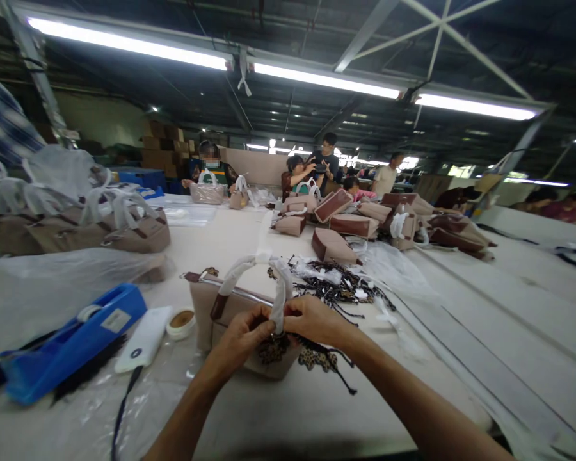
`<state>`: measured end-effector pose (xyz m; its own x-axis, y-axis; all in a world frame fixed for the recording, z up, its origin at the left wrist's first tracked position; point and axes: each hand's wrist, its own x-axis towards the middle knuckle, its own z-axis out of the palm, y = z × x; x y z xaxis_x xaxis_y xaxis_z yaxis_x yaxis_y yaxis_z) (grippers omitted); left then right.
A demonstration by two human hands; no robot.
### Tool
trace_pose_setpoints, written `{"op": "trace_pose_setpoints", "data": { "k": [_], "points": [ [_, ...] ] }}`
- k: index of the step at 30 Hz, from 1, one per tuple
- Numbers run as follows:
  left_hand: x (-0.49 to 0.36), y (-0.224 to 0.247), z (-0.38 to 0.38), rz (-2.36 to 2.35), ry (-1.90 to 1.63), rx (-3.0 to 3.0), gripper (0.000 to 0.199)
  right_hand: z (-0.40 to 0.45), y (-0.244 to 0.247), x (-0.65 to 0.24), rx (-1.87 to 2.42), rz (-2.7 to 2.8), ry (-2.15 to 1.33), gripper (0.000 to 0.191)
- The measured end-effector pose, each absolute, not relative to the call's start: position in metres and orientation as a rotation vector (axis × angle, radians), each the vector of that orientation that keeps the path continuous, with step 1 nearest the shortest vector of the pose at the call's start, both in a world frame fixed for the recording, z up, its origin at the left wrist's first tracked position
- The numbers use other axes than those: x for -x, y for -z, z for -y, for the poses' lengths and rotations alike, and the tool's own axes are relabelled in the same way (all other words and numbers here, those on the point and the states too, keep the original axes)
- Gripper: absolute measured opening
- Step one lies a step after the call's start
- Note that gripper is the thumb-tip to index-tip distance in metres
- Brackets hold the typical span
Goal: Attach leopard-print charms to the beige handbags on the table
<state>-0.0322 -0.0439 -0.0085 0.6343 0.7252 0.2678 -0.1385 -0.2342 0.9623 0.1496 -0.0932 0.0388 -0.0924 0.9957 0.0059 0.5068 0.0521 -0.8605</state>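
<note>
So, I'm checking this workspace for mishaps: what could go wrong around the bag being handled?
Tangling: the dark cords trailing below the right hand might catch on the corded pile just beyond it.

Knocking: the round white container stands close to the bag, on the person's left, so shifting the bag could bump it.

Snagging: the black cable from the white device runs near the left forearm, which might drag it.

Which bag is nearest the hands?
The beige bag at front center, its wrapped handle between the left hand and right hand; other bags sit farther off.
</note>
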Motion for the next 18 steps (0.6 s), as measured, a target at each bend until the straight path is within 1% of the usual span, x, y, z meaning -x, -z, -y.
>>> {"op": "trace_pose_setpoints", "data": {
  "k": [3,8,10,14,16,18],
  "points": [
    [0.029,0.015,0.045,-0.584,-0.978,-1.630,0.021,0.099,-0.025,-0.136,1.494,1.459,-0.901,0.017],
    [0.020,0.024,0.053,-0.724,-1.078,-1.540,0.022,0.114,0.007,-0.111,1.283,0.885,-1.088,0.035],
    [0.019,0.024,0.055,-0.760,-1.099,-1.507,0.022,0.116,0.008,-0.111,1.271,0.910,-1.062,0.035],
    [0.020,0.019,0.054,-0.727,-1.079,-1.495,0.022,0.110,-0.011,-0.128,1.528,1.233,-0.912,0.026],
    [0.020,0.019,0.053,-0.727,-1.096,-1.474,0.022,0.106,-0.018,-0.132,1.538,1.217,-0.968,0.026],
    [0.019,0.024,0.055,-0.735,-1.143,-1.393,0.027,0.104,-0.017,-0.130,1.417,1.045,-1.088,0.030]
  ]
}}
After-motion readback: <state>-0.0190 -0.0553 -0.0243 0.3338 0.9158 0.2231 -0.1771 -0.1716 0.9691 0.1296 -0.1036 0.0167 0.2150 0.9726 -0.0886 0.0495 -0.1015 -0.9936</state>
